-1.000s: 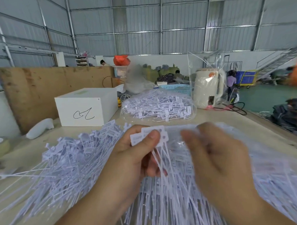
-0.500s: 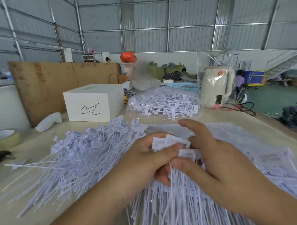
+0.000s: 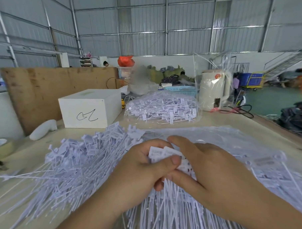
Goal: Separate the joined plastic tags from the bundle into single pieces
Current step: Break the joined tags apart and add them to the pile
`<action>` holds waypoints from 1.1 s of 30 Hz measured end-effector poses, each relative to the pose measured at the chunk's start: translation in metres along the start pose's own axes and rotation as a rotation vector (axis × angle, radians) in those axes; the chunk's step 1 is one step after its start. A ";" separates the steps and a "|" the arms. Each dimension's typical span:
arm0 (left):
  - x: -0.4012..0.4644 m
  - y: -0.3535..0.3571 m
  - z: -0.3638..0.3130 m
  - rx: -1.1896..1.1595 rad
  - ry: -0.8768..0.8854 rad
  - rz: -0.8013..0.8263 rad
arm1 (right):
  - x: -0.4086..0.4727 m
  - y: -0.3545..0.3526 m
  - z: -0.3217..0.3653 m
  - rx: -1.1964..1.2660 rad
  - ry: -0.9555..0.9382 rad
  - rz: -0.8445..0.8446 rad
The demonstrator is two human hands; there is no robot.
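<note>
Both hands are meeting at the middle of the table (image 3: 233, 121), low in the head view, over a big heap of white plastic tags. The left hand (image 3: 144, 167) is gripping a small bundle of joined tags (image 3: 164, 154) — its thumb is pressing on the flat label heads from the front and its fingers are curling behind them. The right hand (image 3: 211, 172) is touching the same bundle from the right side; its thumb is lying under the left thumb against the labels, and its index finger is reaching over their top edge. Whether the right hand is really pinching one label or only resting on it, I cannot tell, because the left thumb is covering the contact. The thin tails of the bundle are hanging down between the two hands into the heap.

The loose tags (image 3: 78, 165) are spreading in a fan to the left of the hands, heads pointing away from the person. More tags are lying at the right under a clear plastic sheet (image 3: 249, 141).

Further back, a transparent bag of tags (image 3: 162, 108) is sitting just beside a white box (image 3: 90, 108) with a black scribble on its front. A cream-coloured kettle (image 3: 212, 91) wrapped in clear film is standing behind the bag, to the right. A roll of tape (image 3: 0, 146) is lying at the left edge.
</note>
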State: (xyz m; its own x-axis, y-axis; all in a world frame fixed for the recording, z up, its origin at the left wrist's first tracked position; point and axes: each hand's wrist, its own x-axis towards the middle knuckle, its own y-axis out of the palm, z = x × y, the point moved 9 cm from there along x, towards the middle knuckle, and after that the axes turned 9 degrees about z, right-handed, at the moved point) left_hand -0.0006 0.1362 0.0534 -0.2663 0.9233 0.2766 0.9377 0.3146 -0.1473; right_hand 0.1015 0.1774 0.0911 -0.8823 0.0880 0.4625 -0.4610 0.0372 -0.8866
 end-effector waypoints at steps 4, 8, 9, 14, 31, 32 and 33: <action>0.001 -0.016 -0.002 0.030 0.035 -0.109 | -0.003 -0.005 0.001 -0.115 0.020 -0.095; 0.001 -0.038 -0.006 0.020 0.050 -0.221 | -0.005 -0.007 -0.001 -0.184 0.085 -0.133; 0.000 -0.041 -0.007 0.021 0.050 -0.233 | -0.005 -0.008 -0.004 -0.207 0.123 -0.141; 0.000 -0.046 -0.009 0.005 0.061 -0.216 | -0.007 -0.011 -0.023 -0.260 0.291 -0.136; -0.002 -0.031 -0.014 0.112 0.043 -0.108 | -0.002 -0.015 -0.017 -0.004 0.081 0.009; -0.002 -0.030 -0.015 0.115 0.046 -0.114 | -0.002 -0.012 -0.020 0.053 0.094 0.032; -0.002 -0.030 -0.016 0.118 0.049 -0.120 | -0.002 -0.009 -0.022 0.098 0.099 0.058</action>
State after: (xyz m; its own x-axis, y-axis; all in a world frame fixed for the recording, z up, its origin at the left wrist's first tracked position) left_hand -0.0247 0.1212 0.0722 -0.3611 0.8665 0.3447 0.8662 0.4486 -0.2202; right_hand 0.1100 0.1989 0.0980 -0.8962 0.1851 0.4033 -0.4210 -0.0679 -0.9045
